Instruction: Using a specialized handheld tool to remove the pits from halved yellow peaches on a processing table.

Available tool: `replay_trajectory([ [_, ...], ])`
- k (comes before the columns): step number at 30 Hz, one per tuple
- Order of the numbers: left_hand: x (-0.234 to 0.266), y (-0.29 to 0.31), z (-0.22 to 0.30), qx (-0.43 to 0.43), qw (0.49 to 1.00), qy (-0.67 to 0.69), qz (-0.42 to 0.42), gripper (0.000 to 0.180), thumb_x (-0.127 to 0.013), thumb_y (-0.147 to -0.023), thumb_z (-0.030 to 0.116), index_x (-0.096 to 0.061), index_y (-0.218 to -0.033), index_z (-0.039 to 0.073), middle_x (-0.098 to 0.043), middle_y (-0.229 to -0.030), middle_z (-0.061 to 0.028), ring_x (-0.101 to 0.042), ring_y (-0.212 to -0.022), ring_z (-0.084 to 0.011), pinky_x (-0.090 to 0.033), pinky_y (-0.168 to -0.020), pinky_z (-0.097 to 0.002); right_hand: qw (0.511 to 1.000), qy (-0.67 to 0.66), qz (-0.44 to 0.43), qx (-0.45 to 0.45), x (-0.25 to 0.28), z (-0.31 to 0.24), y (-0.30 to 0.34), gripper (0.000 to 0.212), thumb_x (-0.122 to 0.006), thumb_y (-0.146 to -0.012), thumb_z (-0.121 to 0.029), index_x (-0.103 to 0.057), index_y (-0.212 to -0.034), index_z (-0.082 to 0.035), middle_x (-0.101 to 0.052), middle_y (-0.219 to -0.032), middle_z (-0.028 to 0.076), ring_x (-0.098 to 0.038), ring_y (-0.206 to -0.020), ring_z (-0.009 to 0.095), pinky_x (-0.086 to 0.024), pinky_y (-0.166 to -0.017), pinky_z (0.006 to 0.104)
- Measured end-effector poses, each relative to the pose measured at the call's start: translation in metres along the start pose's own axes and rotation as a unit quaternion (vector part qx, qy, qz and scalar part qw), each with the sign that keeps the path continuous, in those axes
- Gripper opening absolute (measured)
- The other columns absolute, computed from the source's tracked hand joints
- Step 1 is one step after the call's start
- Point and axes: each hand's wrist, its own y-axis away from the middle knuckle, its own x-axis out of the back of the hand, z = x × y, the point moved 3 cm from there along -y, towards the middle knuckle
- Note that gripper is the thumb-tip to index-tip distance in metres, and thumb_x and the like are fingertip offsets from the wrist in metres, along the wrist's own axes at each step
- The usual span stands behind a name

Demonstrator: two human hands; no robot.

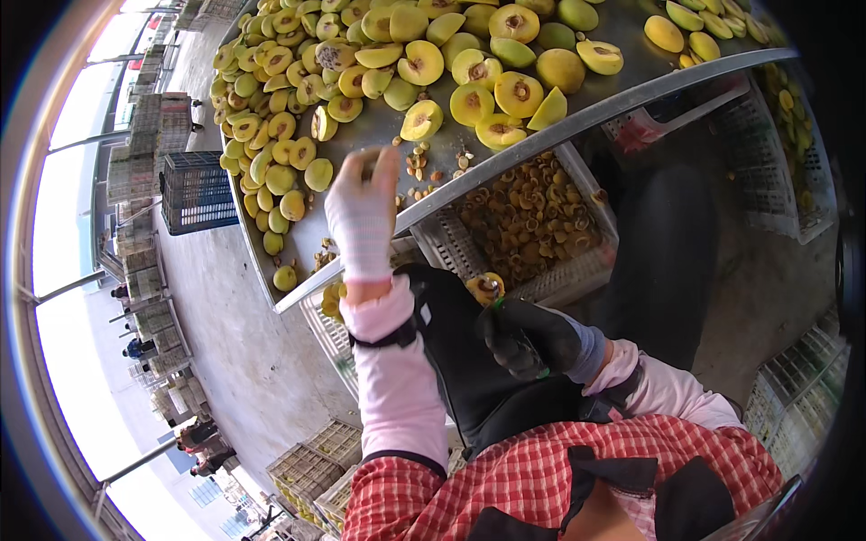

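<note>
My left hand (pixel 363 212), in a thin white glove, is over the near edge of the metal table, beside loose pits (pixel 418 164). Its fingers are loosely bent and slightly apart, a little blurred, and nothing shows in them. In a black glove, my right hand (pixel 532 338) is closed on a small tool (pixel 542 368) with green parts, over my lap. A piece of yellow peach (pixel 487 288) with a brown hollow sits at that hand's fingertips; the tool's working end is hidden. Halved yellow-green peaches (pixel 421 119) are heaped across the table (pixel 586 106).
Below the table edge stands a pale plastic crate (pixel 582 162) full of brownish fruit scraps (pixel 532 212). A dark crate (pixel 198 191) is beyond the table's left side. Another pale crate (pixel 762 149) stands at right, and stacked crates (pixel 329 451) are at lower left.
</note>
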Motion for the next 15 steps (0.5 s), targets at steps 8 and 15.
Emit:
replay_trajectory([
  [8, -0.070, -0.032, 0.021, -0.109, 0.974, 0.176, -0.090, 0.038, -0.074, -0.074, 0.011, -0.051, -0.103, 0.002, -0.058, -0.091, -0.0113, -0.056, -0.085, -0.0171, -0.048, -0.079, -0.0300, 0.982, -0.188, -0.027, 0.014, -0.004, -0.039, -0.004, 0.042, -0.042, -0.098, -0.044, -0.056, -0.107, -0.005, -0.048, -0.061, -0.001, -0.036, -0.040, 0.005, -0.028, -0.034, 0.0182],
  [15, -0.055, 0.086, -0.008, 0.071, 0.867, 0.493, 0.003, 0.028, -0.063, -0.087, 0.012, -0.052, -0.112, 0.005, -0.059, -0.099, -0.0071, -0.056, -0.084, -0.0126, -0.048, -0.081, -0.0251, 0.987, 0.006, 0.115, 0.112, 0.005, -0.055, -0.008, 0.043, -0.042, -0.097, -0.046, -0.058, -0.093, -0.007, -0.051, -0.060, -0.001, -0.042, -0.041, 0.005, -0.030, -0.035, 0.0176],
])
